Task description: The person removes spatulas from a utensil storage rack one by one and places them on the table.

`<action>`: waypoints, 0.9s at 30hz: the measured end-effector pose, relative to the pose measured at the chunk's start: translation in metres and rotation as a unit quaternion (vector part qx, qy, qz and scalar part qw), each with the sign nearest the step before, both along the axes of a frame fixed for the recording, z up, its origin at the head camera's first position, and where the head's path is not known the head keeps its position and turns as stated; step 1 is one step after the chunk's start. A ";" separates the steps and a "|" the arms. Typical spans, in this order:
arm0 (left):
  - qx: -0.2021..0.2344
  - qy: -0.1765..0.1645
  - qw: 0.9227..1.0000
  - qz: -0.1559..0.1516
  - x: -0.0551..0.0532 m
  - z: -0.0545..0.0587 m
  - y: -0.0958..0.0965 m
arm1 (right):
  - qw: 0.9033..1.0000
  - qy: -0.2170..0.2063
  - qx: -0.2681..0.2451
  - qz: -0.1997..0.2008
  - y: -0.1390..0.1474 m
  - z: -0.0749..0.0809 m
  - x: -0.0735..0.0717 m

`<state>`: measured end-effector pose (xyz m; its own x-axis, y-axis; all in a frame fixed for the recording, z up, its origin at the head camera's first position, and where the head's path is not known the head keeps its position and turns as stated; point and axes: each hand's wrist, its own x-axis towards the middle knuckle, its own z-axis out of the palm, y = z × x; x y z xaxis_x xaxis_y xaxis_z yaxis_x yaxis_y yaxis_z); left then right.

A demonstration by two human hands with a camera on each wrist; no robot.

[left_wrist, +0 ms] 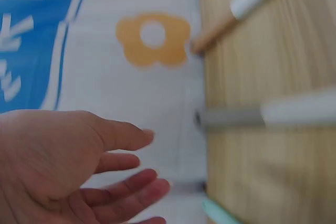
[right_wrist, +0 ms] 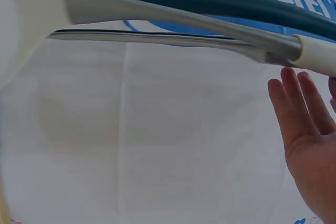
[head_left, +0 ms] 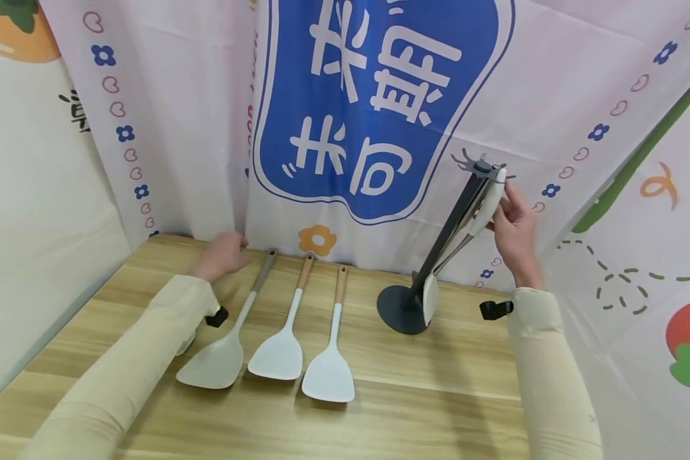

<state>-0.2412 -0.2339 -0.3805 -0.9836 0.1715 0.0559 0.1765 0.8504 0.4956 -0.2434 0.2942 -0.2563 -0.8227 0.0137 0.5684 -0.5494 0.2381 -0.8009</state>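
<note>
White characters 未来可期 (head_left: pixel 388 105) on the blue cloth panel (head_left: pixel 361 118)

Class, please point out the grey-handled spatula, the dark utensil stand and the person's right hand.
Grey-handled spatula (head_left: pixel 245 312): head view, on its pale shaft.
Dark utensil stand (head_left: pixel 446 235): head view, on its upright post.
Right hand (head_left: pixel 515 233): head view, on the middle of the hand.

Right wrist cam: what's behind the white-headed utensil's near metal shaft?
Behind the near metal shaft: dark stand pole, second metal shaft, printed cloth. Whatever lies directly behind its overlap is covered; can't tell.
</note>
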 end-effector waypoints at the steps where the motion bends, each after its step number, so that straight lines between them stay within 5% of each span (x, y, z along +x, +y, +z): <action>1: 0.012 0.004 1.000 -0.010 -0.003 0.004 0.011 | 1.000 -0.005 0.009 -0.003 0.002 -0.006 -0.002; 9: 0.099 0.045 0.988 -0.108 -0.025 0.017 0.111 | 0.998 -0.040 0.027 0.035 0.006 -0.036 -0.006; 17: 0.131 0.048 0.969 -0.205 -0.023 0.033 0.211 | 0.994 -0.081 0.026 0.073 0.006 -0.057 -0.004; 27: 0.225 0.045 0.941 -0.248 -0.030 0.044 0.295 | 0.994 -0.082 0.003 0.076 0.003 -0.062 -0.007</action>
<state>-0.2711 0.0610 -0.3366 -0.7760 0.5477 0.3127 0.5555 0.3587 0.7502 -0.2500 0.2972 -0.3181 -0.8970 -0.1205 0.4253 -0.4407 0.1687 -0.8817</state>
